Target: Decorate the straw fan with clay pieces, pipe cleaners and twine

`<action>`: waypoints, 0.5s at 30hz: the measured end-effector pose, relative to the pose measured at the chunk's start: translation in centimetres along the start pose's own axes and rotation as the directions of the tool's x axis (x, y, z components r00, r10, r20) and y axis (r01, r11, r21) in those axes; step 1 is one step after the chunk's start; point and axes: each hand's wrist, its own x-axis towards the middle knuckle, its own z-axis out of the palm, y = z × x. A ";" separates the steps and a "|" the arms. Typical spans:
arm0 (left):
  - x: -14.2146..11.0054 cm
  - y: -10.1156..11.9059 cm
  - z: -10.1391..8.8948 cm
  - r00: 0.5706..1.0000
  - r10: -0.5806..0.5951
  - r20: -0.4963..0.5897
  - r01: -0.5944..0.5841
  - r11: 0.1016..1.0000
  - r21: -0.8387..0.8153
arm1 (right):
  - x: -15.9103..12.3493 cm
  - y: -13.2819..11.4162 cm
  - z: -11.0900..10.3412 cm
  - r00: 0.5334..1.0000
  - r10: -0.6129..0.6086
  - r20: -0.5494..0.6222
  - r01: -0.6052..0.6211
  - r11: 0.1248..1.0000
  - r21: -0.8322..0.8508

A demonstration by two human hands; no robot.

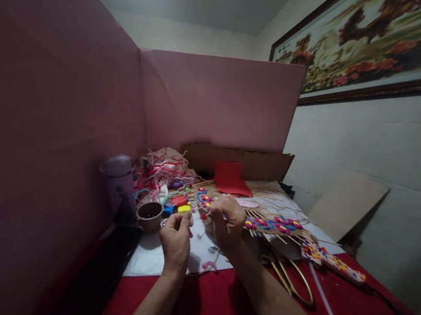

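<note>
My left hand [176, 241] is raised over the white sheet [146, 260], with thumb and fingers pinched together. Something small and pale shows at its fingertips, too small to name. To its right, my right hand [229, 221] is curled closed; what lies inside its fingers, if anything, is hidden. Behind and beside the right hand spreads a craft piece of thin sticks with a band of pink, yellow and blue flowers [272, 224]. A yellow block [184, 209] lies just beyond the left fingertips. A bit of pink fuzzy stem [209, 266] rests between my forearms.
Left stand a brown cup [151, 217] and a lilac tumbler [120, 189], with a dark flat object [104, 262] nearby. Gold-handled scissors [286, 276] and a flower-patterned glue gun [332, 260] lie right. Pink fuzzy strands [167, 163] and red paper [231, 178] sit behind.
</note>
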 end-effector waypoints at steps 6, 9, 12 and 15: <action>0.3 4.9 -8.9 0.997 0.071 0.038 -0.080 0.932 0.354 | -0.3 -0.3 0.1 0.999 0.022 -0.038 -0.026 0.994 -0.106; 1.8 4.9 -14.1 0.988 0.147 0.043 -0.132 0.671 0.730 | -0.1 -0.5 0.1 0.998 0.031 -0.060 -0.039 0.991 -0.129; 2.6 3.5 -16.7 0.984 0.076 0.160 -0.177 0.405 0.897 | 0.0 -0.5 0.1 0.997 0.037 -0.062 -0.045 0.989 -0.142; 2.3 2.1 -16.5 0.964 0.029 0.263 -0.260 0.286 0.922 | -0.1 -0.3 0.1 0.999 0.024 -0.033 -0.029 0.988 -0.155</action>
